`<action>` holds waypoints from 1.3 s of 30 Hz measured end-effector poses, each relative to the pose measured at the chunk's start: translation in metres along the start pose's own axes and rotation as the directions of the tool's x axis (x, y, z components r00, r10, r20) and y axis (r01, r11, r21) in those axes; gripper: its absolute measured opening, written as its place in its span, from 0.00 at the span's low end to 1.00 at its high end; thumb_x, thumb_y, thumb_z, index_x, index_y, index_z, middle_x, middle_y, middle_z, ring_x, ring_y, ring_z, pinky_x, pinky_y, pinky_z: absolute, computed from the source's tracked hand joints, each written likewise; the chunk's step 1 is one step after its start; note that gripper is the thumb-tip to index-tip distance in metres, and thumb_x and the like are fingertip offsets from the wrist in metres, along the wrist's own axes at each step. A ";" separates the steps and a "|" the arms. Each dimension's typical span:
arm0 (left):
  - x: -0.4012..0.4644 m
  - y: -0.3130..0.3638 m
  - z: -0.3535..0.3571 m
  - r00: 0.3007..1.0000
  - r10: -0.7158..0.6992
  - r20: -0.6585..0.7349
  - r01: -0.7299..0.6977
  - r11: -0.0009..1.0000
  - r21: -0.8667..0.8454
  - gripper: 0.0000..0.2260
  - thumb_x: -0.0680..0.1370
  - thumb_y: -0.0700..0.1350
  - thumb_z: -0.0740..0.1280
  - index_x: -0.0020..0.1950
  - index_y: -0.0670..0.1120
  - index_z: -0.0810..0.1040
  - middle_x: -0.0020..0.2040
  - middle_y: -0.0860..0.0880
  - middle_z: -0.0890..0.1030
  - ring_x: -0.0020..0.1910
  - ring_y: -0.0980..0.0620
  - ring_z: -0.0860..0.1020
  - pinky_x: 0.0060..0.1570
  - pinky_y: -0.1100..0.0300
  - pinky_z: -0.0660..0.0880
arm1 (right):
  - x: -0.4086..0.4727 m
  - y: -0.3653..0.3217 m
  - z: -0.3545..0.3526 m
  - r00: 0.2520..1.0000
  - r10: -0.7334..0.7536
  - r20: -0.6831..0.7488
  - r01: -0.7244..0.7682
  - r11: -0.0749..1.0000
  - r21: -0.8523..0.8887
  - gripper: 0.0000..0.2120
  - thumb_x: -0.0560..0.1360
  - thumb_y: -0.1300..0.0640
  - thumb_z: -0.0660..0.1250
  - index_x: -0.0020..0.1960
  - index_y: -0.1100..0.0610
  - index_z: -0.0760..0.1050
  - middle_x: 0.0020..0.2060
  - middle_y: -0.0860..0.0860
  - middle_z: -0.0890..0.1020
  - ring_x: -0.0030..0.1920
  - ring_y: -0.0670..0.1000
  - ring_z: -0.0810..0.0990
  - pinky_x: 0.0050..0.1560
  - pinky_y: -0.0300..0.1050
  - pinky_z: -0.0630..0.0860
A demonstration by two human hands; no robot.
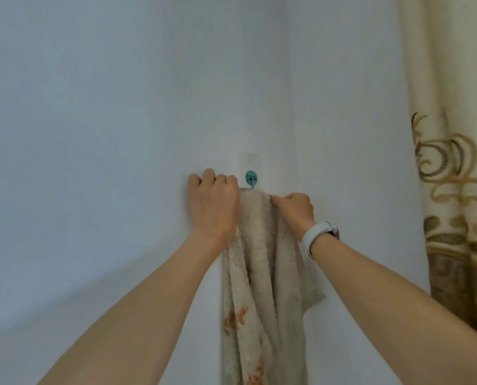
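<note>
A beige fluffy towel (259, 259) with orange patches hangs down the white wall, its top edge just below a small teal hook (251, 178) with a metal prong. My left hand (213, 201) is at the towel's upper left corner, fingers curled with the knuckles against the wall; its grip on the cloth is hidden. My right hand (294, 208) pinches the towel's upper right corner next to the hook. A white watch band sits on my right wrist.
The white wall (106, 107) fills most of the view, with an inner corner line running down right of the hook. A cream curtain (454, 176) with gold embroidery hangs at the right edge.
</note>
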State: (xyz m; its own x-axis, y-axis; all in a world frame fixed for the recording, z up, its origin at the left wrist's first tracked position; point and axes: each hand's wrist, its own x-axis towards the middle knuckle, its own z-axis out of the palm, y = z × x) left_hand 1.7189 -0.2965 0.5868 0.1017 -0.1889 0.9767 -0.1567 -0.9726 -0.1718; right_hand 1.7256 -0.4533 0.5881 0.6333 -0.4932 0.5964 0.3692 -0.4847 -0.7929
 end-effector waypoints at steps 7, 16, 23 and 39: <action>-0.050 0.016 0.002 1.000 0.005 0.022 -0.003 0.996 -0.091 0.13 0.59 0.37 0.76 0.26 0.47 0.72 0.23 0.51 0.73 0.28 0.49 0.71 0.34 0.58 0.57 | -0.053 0.038 0.002 0.994 0.021 0.111 -0.030 0.996 0.082 0.07 0.74 0.52 0.65 0.42 0.56 0.76 0.40 0.53 0.79 0.43 0.51 0.76 0.45 0.43 0.71; -0.218 -0.010 -0.042 0.981 -0.130 0.147 0.169 0.937 -0.305 0.12 0.73 0.48 0.63 0.54 0.48 0.78 0.52 0.50 0.82 0.52 0.51 0.77 0.49 0.52 0.74 | -0.205 0.086 0.006 0.932 -0.363 -0.007 0.363 0.932 -0.002 0.18 0.77 0.59 0.55 0.66 0.58 0.69 0.61 0.48 0.71 0.64 0.45 0.66 0.65 0.33 0.59; -0.439 -0.058 -0.142 0.725 -0.305 0.617 0.446 0.891 -0.083 0.15 0.72 0.51 0.59 0.54 0.49 0.78 0.51 0.51 0.82 0.53 0.52 0.78 0.51 0.53 0.76 | -0.412 0.175 0.036 0.860 -0.067 0.506 0.127 0.988 -0.086 0.17 0.76 0.59 0.56 0.62 0.61 0.73 0.59 0.56 0.78 0.62 0.55 0.73 0.62 0.33 0.62; -0.729 -0.184 -0.789 -0.294 -0.953 0.077 0.475 -0.076 0.877 0.19 0.79 0.49 0.58 0.69 0.47 0.68 0.69 0.48 0.71 0.69 0.48 0.67 0.68 0.50 0.62 | -0.958 0.017 0.019 -0.345 -0.063 0.937 0.366 0.910 0.196 0.18 0.80 0.55 0.52 0.68 0.56 0.67 0.65 0.53 0.74 0.66 0.53 0.71 0.67 0.48 0.66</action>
State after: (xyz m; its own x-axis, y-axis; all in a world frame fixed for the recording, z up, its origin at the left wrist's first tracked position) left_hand 0.8985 0.1268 0.0075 0.1954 0.9716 -0.1338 0.9214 -0.1351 0.3643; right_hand 1.1385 0.0248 0.0013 0.3953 0.8771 -0.2727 0.7010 -0.4799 -0.5275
